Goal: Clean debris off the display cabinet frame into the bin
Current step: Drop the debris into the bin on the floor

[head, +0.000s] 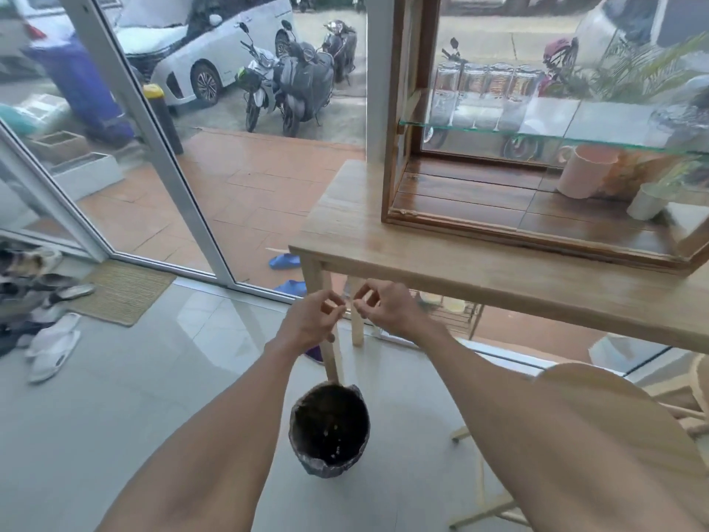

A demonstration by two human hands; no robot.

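Note:
A wood-framed glass display cabinet [391,209] stands on a light wooden table [383,255]. A round bin [329,431] lined with a dark bag sits on the floor beside the table leg, with a few pale specks inside. My left hand [310,320] and my right hand [387,307] are held close together in the air above the bin, just below the table's front edge. Fingers of both hands are pinched toward each other. Whether any debris is between them is too small to tell.
Inside the cabinet are a pink mug [583,170], a small white cup [648,201] and glasses on a glass shelf [537,134]. A wooden chair [598,416] stands at right. Sandals [53,347] and a doormat [122,291] lie at left by the glass door.

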